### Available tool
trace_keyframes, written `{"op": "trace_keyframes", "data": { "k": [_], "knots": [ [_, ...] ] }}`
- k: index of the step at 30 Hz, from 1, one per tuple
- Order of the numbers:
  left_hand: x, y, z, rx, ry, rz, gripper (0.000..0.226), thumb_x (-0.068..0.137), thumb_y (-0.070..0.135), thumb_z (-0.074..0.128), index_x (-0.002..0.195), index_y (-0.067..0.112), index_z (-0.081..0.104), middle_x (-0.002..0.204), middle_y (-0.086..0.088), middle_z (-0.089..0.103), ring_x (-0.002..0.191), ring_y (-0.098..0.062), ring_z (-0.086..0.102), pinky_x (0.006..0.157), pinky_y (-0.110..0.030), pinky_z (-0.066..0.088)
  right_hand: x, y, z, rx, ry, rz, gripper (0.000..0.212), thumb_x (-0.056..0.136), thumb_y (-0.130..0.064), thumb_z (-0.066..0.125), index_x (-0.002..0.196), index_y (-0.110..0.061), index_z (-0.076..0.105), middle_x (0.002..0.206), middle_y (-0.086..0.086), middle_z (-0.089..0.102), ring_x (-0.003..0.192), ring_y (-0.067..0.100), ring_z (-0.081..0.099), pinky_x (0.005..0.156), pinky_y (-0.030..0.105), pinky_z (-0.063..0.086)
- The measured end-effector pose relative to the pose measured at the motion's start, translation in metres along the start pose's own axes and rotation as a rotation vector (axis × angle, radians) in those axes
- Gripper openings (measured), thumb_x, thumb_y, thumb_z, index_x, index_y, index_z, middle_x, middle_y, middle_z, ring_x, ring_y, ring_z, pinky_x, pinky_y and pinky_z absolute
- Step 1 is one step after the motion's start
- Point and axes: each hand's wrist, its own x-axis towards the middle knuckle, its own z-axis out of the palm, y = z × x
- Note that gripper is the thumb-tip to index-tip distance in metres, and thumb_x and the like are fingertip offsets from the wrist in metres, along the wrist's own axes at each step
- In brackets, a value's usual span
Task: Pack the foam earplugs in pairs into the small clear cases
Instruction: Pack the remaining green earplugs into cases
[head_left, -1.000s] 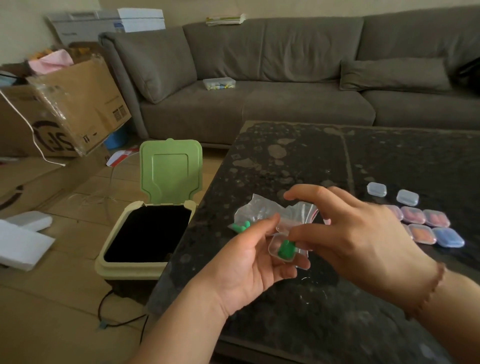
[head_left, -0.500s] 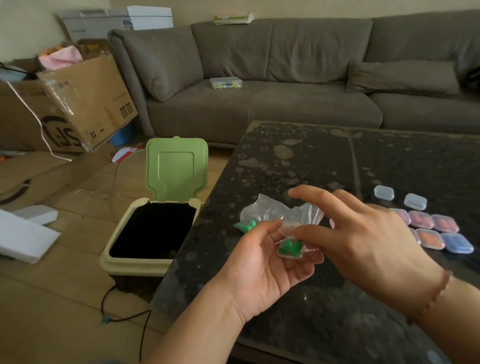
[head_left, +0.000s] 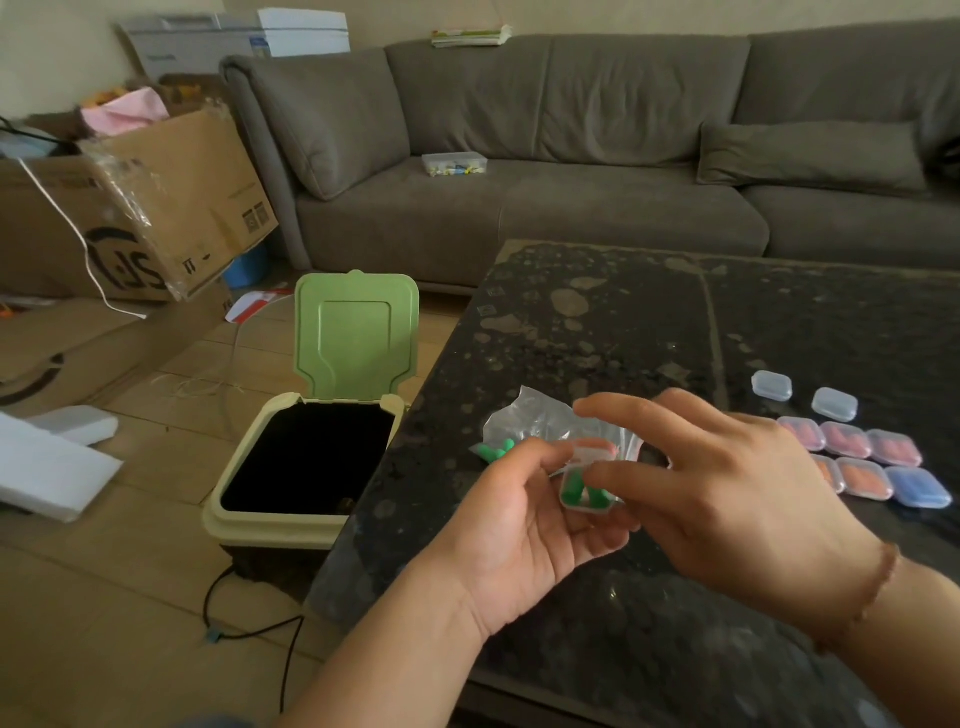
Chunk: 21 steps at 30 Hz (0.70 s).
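Head view puts my left hand (head_left: 524, 525) at centre frame, fingers curled under and around a small clear case (head_left: 587, 488) with a pair of green earplugs (head_left: 574, 491) lying in it, its lid standing open at the top. My right hand (head_left: 727, 499) is just beside it, forefinger stretched out above the case and thumb reaching in toward its edge; whether the thumb actually pinches the case I cannot tell. I judge this pair is seated and the step in hand is closing the lid, so the next move calls for folding the lid down and pressing until it snaps, then setting the case with the filled cases (head_left: 862, 457) at right of frame. Two empty cases (head_left: 802, 395) sit just above those on the dark table (head_left: 623, 322). Behind my fingers lies the clear bag (head_left: 524, 415), with more green plugs (head_left: 493, 449) at its left edge. An open green-lidded bin (head_left: 311, 457) stands at the table's left edge, so a dropped plug could roll in. A grey sofa (head_left: 571, 156) fills the upper frame, a cardboard box (head_left: 156, 208) the upper left.
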Motion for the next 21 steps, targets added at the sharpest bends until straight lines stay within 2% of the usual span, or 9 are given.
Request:
{"op": "trace_keyframes", "data": {
  "k": [2,4,7,11,15,18,21],
  "knots": [
    [0.000,0.002,-0.002,-0.017,-0.004,0.037,0.038,0.088,0.018,0.053,0.120,0.002,0.063,0.093,-0.016,0.069,0.078,-0.023,0.068,0.075,-0.036,0.056,-0.002,0.000,-0.002,0.185,0.104,0.063,0.013,0.085,-0.022,0.064,0.094,-0.023,0.073,0.121,-0.001,0.064,0.085,0.021,0.063,0.053,0.035,0.050],
    [0.002,0.004,-0.004,0.008,0.012,0.070,0.038,0.088,0.010,0.052,0.123,0.000,0.062,0.101,-0.018,0.070,0.080,-0.023,0.069,0.077,-0.036,0.056,-0.004,0.001,-0.001,0.318,0.139,0.181,0.017,0.088,-0.029,0.062,0.101,-0.024,0.071,0.114,-0.009,0.066,0.090,0.016,0.064,0.061,0.037,0.054],
    [0.002,0.006,-0.003,0.114,0.054,0.113,0.034,0.095,-0.003,0.042,0.123,0.001,0.060,0.105,-0.018,0.072,0.085,-0.024,0.071,0.081,-0.036,0.058,-0.007,0.000,0.007,0.269,0.043,0.215,0.021,0.086,-0.037,0.060,0.103,-0.029,0.070,0.109,-0.016,0.066,0.090,0.013,0.063,0.061,0.035,0.054],
    [0.001,0.012,0.004,0.169,0.062,0.141,0.033,0.098,-0.005,0.042,0.124,0.006,0.061,0.112,-0.019,0.072,0.099,-0.028,0.072,0.086,-0.036,0.058,-0.010,-0.001,0.010,0.157,-0.042,0.187,0.018,0.084,-0.039,0.059,0.097,-0.031,0.069,0.112,-0.014,0.065,0.087,0.015,0.061,0.053,0.030,0.050],
    [0.004,0.016,0.015,0.203,0.003,0.159,0.040,0.096,-0.003,0.051,0.132,0.014,0.057,0.119,-0.020,0.069,0.102,-0.029,0.071,0.089,-0.038,0.059,-0.012,0.001,0.003,0.176,0.037,0.245,0.016,0.085,-0.039,0.061,0.092,-0.027,0.069,0.111,-0.012,0.065,0.087,0.015,0.061,0.053,0.034,0.052],
    [0.009,0.013,0.024,0.277,-0.014,0.166,0.052,0.094,-0.003,0.055,0.138,0.023,0.050,0.118,-0.014,0.072,0.106,-0.032,0.071,0.096,-0.041,0.056,-0.016,0.003,-0.005,0.141,0.061,0.302,0.022,0.081,-0.044,0.064,0.093,-0.025,0.067,0.110,-0.012,0.066,0.088,0.014,0.061,0.052,0.032,0.052],
    [0.017,0.002,0.034,0.376,-0.006,0.174,0.057,0.097,-0.002,0.053,0.144,0.030,0.046,0.120,-0.011,0.071,0.103,-0.026,0.072,0.096,-0.041,0.056,-0.023,0.001,-0.008,0.099,0.051,0.328,0.024,0.080,-0.044,0.059,0.092,-0.024,0.066,0.107,-0.010,0.067,0.088,0.016,0.062,0.049,0.032,0.051]
  ]
}}
